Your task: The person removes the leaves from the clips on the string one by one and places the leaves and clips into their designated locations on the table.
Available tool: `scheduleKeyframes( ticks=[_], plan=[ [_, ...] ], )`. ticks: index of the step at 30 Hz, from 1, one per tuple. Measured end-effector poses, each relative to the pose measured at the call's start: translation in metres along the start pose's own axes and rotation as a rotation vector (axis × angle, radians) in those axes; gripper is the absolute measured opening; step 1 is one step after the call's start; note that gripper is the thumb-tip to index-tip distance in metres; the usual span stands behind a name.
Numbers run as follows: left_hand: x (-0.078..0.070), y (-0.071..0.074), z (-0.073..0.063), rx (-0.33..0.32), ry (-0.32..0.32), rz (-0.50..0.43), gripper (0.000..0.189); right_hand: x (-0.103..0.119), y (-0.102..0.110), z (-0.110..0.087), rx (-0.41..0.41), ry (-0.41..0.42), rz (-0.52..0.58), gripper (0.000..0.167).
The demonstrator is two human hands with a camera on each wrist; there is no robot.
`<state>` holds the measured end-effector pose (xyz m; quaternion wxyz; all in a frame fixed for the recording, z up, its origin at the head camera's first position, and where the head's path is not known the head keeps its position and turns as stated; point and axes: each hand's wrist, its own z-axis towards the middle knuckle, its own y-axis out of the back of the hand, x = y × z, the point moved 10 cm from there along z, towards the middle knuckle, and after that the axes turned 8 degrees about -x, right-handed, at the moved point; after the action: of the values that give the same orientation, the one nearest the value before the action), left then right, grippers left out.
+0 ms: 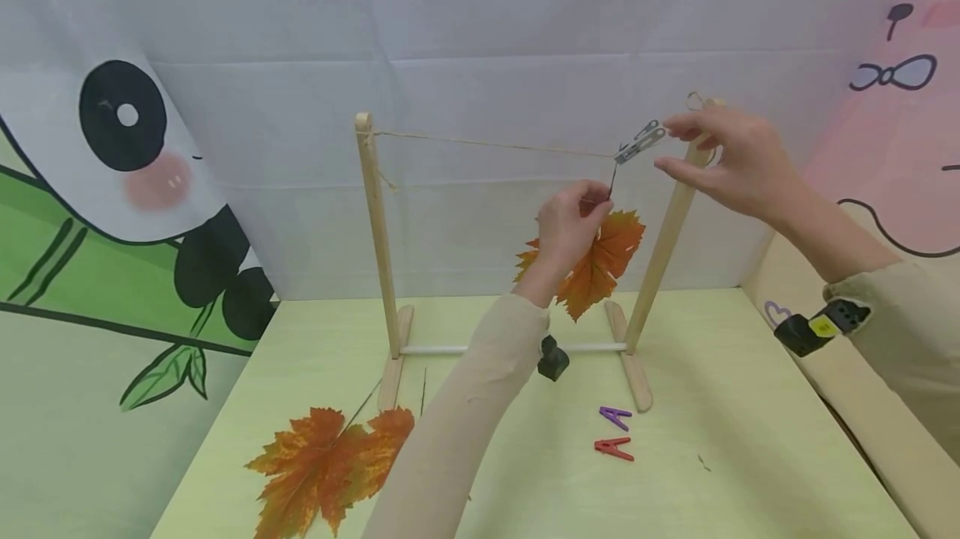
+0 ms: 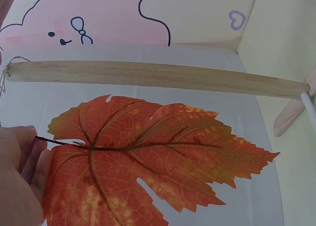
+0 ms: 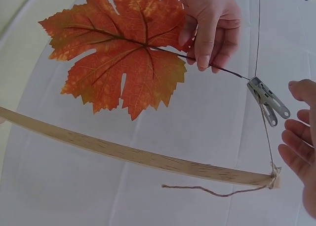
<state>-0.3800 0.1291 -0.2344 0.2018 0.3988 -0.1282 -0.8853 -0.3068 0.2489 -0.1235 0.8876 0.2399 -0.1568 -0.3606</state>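
An orange-red artificial maple leaf (image 1: 603, 260) hangs below a string (image 1: 487, 142) tied between two wooden posts. My left hand (image 1: 570, 222) pinches its thin dark stem (image 3: 227, 71) between thumb and fingers. A grey clothespin (image 1: 640, 142) sits on the string and clamps the stem's upper end, as the right wrist view shows. Just right of the clothespin, my right hand (image 1: 738, 160) has its thumb and fingers spread, with a gap between them and the clothespin's handles in the right wrist view.
Purple (image 1: 615, 416) and red (image 1: 614, 448) clothespins lie on the table near the right foot of the wooden frame (image 1: 667, 247). More maple leaves (image 1: 322, 464) rest at the front left, partly behind my left sleeve. A white crossbar (image 1: 592, 347) joins the posts low down.
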Motion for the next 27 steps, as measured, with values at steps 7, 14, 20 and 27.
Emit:
scheduleKeyframes(
  ticks=[7,14,20,27],
  plan=[
    [0.000,0.001,-0.002,-0.013,0.012,0.001,0.014,-0.010,-0.004,0.004,0.036,-0.051,-0.040,0.036],
    [-0.002,0.003,-0.003,-0.023,0.013,-0.010,0.014,-0.022,-0.012,0.006,0.118,-0.157,-0.041,0.036],
    [-0.002,0.004,-0.002,-0.029,0.011,-0.010,0.013,-0.031,-0.020,0.007,0.172,-0.217,-0.034,0.037],
    [-0.005,0.004,-0.003,-0.030,-0.010,-0.004,0.014,-0.030,-0.026,0.009,0.215,-0.254,-0.018,0.038]
  ],
)
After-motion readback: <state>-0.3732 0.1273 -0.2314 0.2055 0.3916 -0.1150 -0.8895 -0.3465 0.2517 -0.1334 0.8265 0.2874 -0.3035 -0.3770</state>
